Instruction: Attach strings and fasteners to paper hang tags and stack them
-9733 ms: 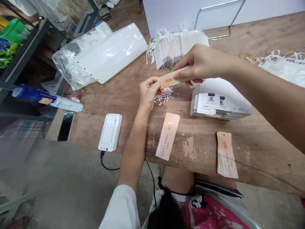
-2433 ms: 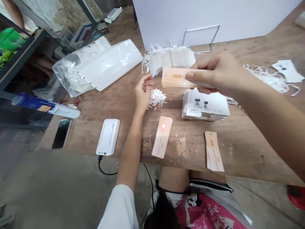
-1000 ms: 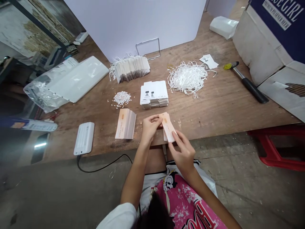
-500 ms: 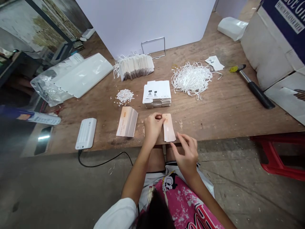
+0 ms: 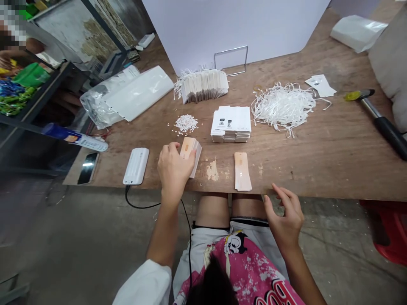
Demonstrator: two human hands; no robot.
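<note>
My left hand (image 5: 174, 166) is wrapped over a thick stack of peach cards (image 5: 197, 157), thumb across its near face and fingers at its far left side. Part of that stack is hidden behind the hand. A smaller pile of peach cards (image 5: 243, 171), slightly fanned, lies by itself close to the table's front edge. To the right of it, my right hand (image 5: 286, 214) hovers past the edge with thumb and fingers apart, holding nothing. Behind the two piles stand stacked white cards (image 5: 231, 123) with small black prints.
Small white pieces (image 5: 186, 123) are heaped near a row of strung tags (image 5: 205, 87). White strings (image 5: 282, 106) lie tangled right of centre, with a hammer (image 5: 378, 116) beyond. A power bank (image 5: 136, 166), phone (image 5: 88, 168) and blue-white tube (image 5: 74, 137) sit at left.
My left hand has left the smaller card pile and moved left onto the thick stack. My right hand has drawn away from the pile to the right. The view has shifted left.
</note>
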